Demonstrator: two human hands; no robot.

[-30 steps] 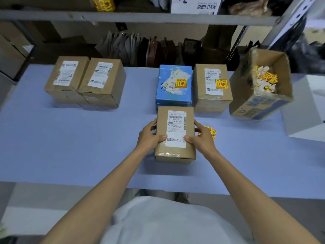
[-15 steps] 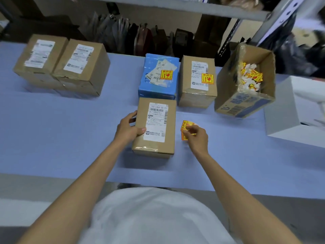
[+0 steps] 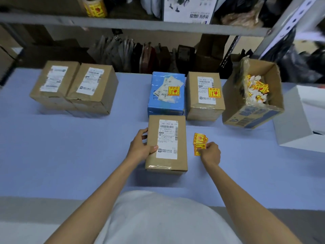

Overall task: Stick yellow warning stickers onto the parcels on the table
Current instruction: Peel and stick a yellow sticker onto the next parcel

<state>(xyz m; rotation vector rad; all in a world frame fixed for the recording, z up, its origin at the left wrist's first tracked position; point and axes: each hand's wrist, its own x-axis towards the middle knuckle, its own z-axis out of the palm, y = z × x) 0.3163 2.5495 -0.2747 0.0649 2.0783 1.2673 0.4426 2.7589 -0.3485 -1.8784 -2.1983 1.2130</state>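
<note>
Head view, centre of frame: steadies a brown parcel (image 3: 167, 143), bare of any yellow label, on the bench (image 3: 70, 147) with the left hand (image 3: 140, 147), thumb on top and fingers curled round its left edge. Just right of it, pinches a small stack of yellow stickers (image 3: 199, 141) with the right hand (image 3: 210, 152), low against the bench. Risks lifting several at once, since stacked; may crease one peeling single-handed, or cover the barcode.

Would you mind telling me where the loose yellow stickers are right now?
In the head view, the stickers lie on the table just right of the near parcel, with the right hand pinching the lower one.
</note>
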